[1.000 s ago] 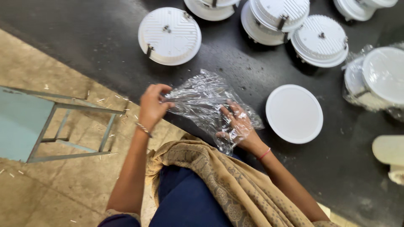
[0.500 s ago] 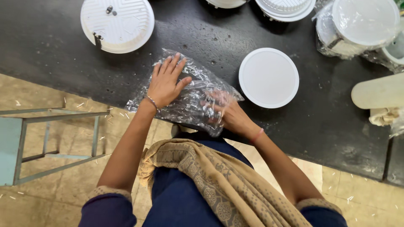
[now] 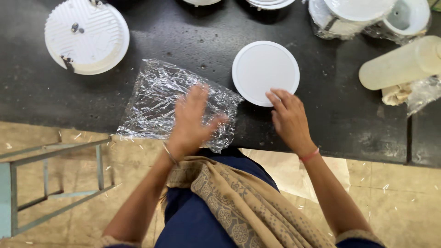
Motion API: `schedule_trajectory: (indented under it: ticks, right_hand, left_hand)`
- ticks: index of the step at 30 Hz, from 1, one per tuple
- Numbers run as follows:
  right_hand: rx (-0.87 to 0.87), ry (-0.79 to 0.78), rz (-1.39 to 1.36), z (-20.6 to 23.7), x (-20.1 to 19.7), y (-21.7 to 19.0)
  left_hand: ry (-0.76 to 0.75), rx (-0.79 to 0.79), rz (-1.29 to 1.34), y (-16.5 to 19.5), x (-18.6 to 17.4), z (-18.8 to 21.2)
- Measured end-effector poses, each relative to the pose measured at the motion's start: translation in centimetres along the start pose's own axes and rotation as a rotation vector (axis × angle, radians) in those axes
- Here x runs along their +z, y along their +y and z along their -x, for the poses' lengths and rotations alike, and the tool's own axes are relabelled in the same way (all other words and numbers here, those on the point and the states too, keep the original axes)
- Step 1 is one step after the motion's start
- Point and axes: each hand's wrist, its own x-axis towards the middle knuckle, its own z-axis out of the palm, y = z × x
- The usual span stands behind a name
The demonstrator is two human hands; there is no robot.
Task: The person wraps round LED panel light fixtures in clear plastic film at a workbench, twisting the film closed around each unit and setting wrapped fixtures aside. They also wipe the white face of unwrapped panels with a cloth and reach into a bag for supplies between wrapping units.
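Black worktable point(image 3: 183, 36) fills the far half of the view; tiled floor below it near the person. Metal stool frame point(image 3: 55, 183), pale blue, stands on the floor at near left.

Clear plastic bag point(image 3: 156, 103), crinkled, lies flat on the table at its near edge, one corner hanging just over the edge. Left hand point(image 3: 193, 121) rests on the bag's right part, palm down, fingers spread wide, holding nothing; slightly blurred. Thin bangle on that wrist.

Ribbed white round housing point(image 3: 87, 36), back side up, sits at far left, apart from the bag. Smooth white round disc point(image 3: 265, 72) lies just right of the bag's far corner, face flat on the table. Right hand point(image 3: 288, 120) is open, fingers loosely extended, fingertips touching the disc's near rim; nothing gripped. Red thread band on that wrist.

Pale cylindrical bottle point(image 3: 399, 64) lies on its side at far right, with a scrap of crumpled wrap beside it. More white round fittings in clear wrap point(image 3: 353, 18) along the far edge, partly cut off.

Patterned tan scarf point(image 3: 239, 206) hangs over dark blue clothing at the near edge.
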Motion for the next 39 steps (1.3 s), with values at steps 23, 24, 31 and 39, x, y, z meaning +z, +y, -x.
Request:
schedule_trajectory:
  ticks: [23, 24, 31, 39]
  right_hand:
    - [0.007, 0.295, -0.267, -1.9, -3.7, 8.2]
    - [0.176, 0.31, -0.385, -1.4, -3.8, 8.5]
    - [0.699, 0.306, -1.382, 4.6, -1.6, 12.1]
    - [0.821, 0.225, -1.561, 7.7, 3.5, 9.4]
  left_hand:
    - [0.169, 0.011, -0.464, 4.4, 5.1, -0.8]
    - [0.184, 0.001, -0.443, 4.2, 5.0, -0.9]
    - [0.314, -0.06, -0.218, 5.9, 4.2, -3.2]
    - [0.226, -0.062, -0.158, 10.5, 5.7, -5.4]
